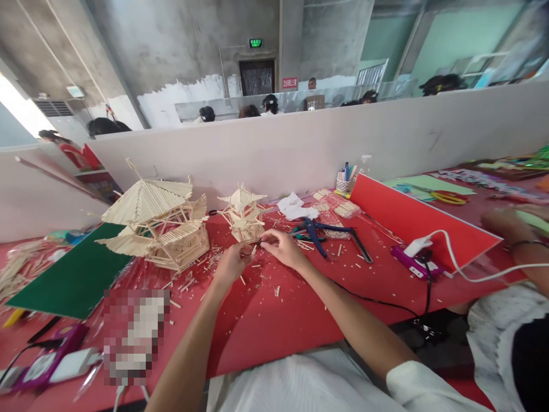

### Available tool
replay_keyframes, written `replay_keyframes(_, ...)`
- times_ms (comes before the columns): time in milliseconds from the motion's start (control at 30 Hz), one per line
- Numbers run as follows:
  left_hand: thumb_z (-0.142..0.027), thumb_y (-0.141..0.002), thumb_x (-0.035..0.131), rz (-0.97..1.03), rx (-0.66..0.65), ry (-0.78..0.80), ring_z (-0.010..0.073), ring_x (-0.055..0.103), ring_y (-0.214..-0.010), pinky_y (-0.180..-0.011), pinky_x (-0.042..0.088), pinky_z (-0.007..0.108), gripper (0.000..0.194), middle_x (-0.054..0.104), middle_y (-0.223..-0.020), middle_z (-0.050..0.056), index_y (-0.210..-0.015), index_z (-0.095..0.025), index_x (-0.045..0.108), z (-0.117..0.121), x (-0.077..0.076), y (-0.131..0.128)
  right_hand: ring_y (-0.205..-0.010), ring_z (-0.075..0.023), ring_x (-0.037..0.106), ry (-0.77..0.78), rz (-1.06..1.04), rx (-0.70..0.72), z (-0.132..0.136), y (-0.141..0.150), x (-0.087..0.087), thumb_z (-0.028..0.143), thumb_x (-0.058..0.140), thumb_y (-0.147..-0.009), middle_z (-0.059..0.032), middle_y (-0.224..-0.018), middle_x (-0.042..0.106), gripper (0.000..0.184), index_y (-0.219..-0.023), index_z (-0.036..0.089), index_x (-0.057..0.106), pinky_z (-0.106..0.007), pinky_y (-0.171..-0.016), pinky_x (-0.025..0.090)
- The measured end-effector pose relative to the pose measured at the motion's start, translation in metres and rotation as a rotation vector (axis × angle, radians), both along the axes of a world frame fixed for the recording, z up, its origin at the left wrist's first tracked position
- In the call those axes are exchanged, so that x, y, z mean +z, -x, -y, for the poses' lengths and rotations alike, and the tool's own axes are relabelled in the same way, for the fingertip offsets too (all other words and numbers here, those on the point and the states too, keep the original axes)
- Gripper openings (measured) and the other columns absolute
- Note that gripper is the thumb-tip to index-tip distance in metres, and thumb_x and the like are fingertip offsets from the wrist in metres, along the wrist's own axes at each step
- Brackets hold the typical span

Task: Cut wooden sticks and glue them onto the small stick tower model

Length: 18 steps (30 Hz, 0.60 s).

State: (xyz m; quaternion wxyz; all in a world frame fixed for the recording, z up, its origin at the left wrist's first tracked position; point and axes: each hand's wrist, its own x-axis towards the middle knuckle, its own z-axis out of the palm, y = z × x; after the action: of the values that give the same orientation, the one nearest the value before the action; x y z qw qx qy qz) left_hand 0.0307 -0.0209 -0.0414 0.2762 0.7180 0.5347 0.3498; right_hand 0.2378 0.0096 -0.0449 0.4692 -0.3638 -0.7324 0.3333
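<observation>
A: Which things are the hands at?
B: Small stick tower point(243, 201), upright on the red surface point(266, 320). Left hand point(234, 262) and right hand point(281, 247) meet just in front of its base.

A: Gripping?
B: Right: thumb and finger pinched on a small dark piece point(258, 243) (too tiny to identify). Left: fingers bent in close beside it; cannot tell whether they grip too.

A: Neighbours?
B: Larger stick pavilion point(143, 203) to the left of the tower, tiered roofs. Cut stick bits scattered around both. White tissue point(295, 206) and a blue-handled tool point(315, 232) to the right of the tower.

A: Any writing?
B: Far wall, above the door: green lit sign point(255, 43), "EXIT" legible, smaller characters over it. Beside the door, a red notice point(290, 83), one row of pale Chinese characters, too small to read surely.

A: On the work side?
B: Purple power strip point(415, 264) against the red board point(412, 217), markings blurred. Clear stick packet point(347, 209) behind the tool; brand not legible. A co-worker's hand point(500, 224) shows at far right.
</observation>
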Motion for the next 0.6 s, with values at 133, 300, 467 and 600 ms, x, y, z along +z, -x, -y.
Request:
replay_keyframes(133,-0.029,-0.074,0.071,0.093,0.001,0.025,0.0183,0.068,-0.070,-0.063,0.048,0.024,0.013,0.073,-0.076,0.004,-0.079,-0.018,0.067,-0.003,-0.005,0.002,-0.115,-0.0294,0.062,-0.166,0.328,-0.360,-0.018,-0.049,0.009,0.042,0.060,-0.091,-0.0164,-0.121,0.068,0.039,-0.120,0.017,0.062,-0.043,-0.102,0.046)
replay_keyframes(300,-0.032,-0.070,0.072,0.218,-0.021,0.127,0.0181,0.067,-0.068,-0.063,0.049,0.025,0.019,0.071,-0.072,0.003,-0.079,-0.017,0.065,-0.008,-0.009,0.001,-0.137,-0.0457,0.042,0.163,0.874,-0.625,-0.033,-0.106,-0.001,0.071,0.063,-0.081,-0.0269,-0.149,0.045,0.088,-0.148,0.018,0.042,-0.064,-0.109,0.028)
replay_keyframes(467,-0.033,-0.068,0.074,0.240,-0.004,0.154,0.0176,0.066,-0.065,-0.061,0.049,0.025,0.022,0.069,-0.070,0.003,-0.078,-0.017,0.065,-0.011,-0.013,0.002,-0.142,-0.0442,0.036,0.282,1.027,-0.594,-0.040,-0.125,-0.014,0.070,0.066,-0.080,-0.0254,-0.153,0.040,0.093,-0.154,0.023,0.034,-0.064,-0.110,0.022)
replay_keyframes(600,-0.034,-0.071,0.071,0.160,-0.010,0.076,0.0171,0.065,-0.067,-0.063,0.047,0.025,0.019,0.070,-0.072,0.003,-0.078,-0.017,0.066,-0.012,-0.016,0.005,-0.135,-0.0431,0.044,0.262,1.026,-0.615,-0.044,-0.129,-0.014,0.061,0.067,-0.082,-0.0247,-0.144,0.049,0.083,-0.150,0.021,0.041,-0.060,-0.107,0.029)
